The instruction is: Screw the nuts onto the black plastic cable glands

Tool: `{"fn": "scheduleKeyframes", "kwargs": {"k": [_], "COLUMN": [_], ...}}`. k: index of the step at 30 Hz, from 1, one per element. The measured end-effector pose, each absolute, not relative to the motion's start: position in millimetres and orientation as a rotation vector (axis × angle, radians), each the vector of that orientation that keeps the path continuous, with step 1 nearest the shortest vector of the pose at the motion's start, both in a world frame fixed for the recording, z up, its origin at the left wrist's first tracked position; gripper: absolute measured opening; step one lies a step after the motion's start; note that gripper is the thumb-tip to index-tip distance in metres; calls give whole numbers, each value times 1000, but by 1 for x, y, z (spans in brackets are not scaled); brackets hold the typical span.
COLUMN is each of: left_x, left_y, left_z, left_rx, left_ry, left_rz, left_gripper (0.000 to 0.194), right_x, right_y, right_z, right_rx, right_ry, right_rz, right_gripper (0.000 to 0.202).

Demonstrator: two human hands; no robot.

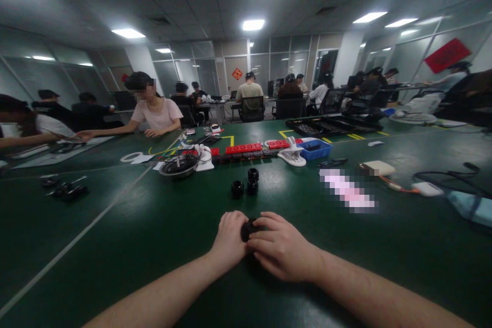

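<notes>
Left hand [229, 238] and right hand [280, 247] met on green table [115, 236], fingers of both closed around black part [249, 228] between them; three black parts [246, 183] stood beyond, well apart

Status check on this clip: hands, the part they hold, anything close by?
Left hand and right hand both closed on one small black part. Three more black parts stand apart on the green table, beyond.

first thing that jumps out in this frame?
The two bare hands meeting at bottom centre: left hand and right hand both closed around one small black round part on the green table. Just beyond them sit three more black round parts, with a row of red blocks farther back.
</notes>
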State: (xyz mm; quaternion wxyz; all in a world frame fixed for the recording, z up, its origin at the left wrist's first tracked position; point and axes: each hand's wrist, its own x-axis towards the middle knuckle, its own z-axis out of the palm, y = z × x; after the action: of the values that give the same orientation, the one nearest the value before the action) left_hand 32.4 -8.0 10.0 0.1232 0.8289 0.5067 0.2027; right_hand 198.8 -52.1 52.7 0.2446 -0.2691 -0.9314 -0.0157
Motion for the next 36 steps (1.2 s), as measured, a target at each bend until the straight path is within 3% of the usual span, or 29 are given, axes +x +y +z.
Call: {"fn": "scheduleKeyframes", "kwargs": {"k": [25,36], "left_x": [33,33], "left_y": [-8,-8], "left_z": [13,10], "left_rx": [2371,2407], "left_ry": [1509,1476], "left_rz": [627,654], "left_gripper": [39,37], "right_x": [205,204], "right_y": [-42,-40], "right_z": [47,43], "right_rx": [-980,-1092], "right_ry": [-2330,-2319], "right_rz": [-107,-15], "right_gripper": [23,24]}}
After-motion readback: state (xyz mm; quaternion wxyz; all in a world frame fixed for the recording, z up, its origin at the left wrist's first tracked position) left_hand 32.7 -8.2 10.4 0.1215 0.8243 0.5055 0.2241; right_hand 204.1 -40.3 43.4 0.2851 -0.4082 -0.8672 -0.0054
